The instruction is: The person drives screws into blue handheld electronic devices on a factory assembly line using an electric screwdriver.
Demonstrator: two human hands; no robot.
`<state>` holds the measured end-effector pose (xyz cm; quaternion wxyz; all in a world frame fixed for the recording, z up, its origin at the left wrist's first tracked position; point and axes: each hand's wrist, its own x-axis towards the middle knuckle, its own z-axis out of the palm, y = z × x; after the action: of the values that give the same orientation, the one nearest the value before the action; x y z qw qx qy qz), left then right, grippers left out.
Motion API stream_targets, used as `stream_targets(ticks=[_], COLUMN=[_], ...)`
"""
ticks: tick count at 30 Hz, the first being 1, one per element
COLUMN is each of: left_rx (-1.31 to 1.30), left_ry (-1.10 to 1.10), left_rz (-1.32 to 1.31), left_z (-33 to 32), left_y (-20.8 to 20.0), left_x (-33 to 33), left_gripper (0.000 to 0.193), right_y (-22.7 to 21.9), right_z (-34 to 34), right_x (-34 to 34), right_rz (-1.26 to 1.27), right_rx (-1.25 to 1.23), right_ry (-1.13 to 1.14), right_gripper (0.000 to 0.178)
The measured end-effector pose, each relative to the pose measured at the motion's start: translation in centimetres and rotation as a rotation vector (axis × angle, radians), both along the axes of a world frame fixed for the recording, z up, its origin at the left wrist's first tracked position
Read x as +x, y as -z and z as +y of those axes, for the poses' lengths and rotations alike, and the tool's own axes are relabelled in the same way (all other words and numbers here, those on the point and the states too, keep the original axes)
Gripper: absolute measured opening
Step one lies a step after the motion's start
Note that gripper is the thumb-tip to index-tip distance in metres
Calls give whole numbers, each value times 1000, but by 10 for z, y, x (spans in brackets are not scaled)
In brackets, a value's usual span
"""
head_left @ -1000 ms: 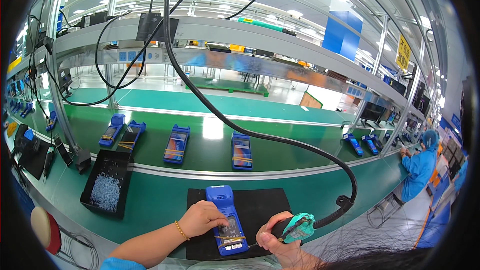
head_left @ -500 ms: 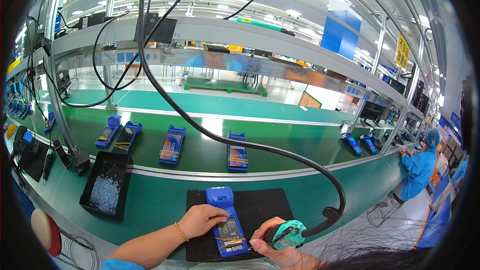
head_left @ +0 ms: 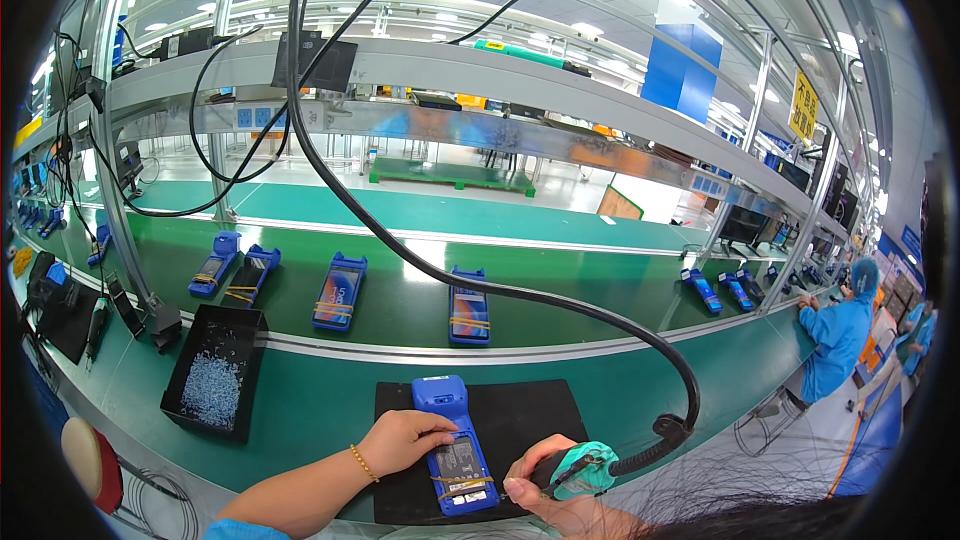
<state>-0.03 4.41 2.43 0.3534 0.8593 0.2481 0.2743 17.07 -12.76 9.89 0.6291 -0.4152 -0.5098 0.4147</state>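
A blue handheld terminal (head_left: 479,488) lies face down on a black mat (head_left: 540,410), its dark battery bay showing and a yellow rubber band around its lower part. My left hand (head_left: 405,438) reaches over from the left, fingers closed together on the terminal's upper left edge. Just right of the terminal, my right hand (head_left: 535,470) grips an electric screwdriver (head_left: 582,470) wrapped in teal tape, with a thick black cable (head_left: 560,305) rising from its end. The tool's tip is hard to make out beside the terminal's lower right side.
A black box (head_left: 213,370) of small pale-blue pieces stands left of the mat. Behind a metal rail, several blue terminals, such as one with a lit screen (head_left: 340,292), rest on a green conveyor (head_left: 400,312). A co-worker in blue (head_left: 838,330) sits at far right.
My right hand and the screwdriver have shifted slightly to the right. Terminals on the conveyor have moved a little to the left. My left hand stays on its terminal.
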Motion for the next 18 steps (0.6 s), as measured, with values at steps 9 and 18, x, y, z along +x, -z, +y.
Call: stream_targets(ticks=[9,18], left_rx=[-75,-138], left_ry=[-7,-35], left_rz=[26,49], left_z=[-1,0], left_y=[-2,0], left_x=[-1,-2], left_gripper=[24,24], right_y=[-5,-13], right_z=[-1,-2], right_x=[-1,-3], right_rz=[5,-2], right_rx=[-29,-8], right_ry=[8,25], right_gripper=[27,27])
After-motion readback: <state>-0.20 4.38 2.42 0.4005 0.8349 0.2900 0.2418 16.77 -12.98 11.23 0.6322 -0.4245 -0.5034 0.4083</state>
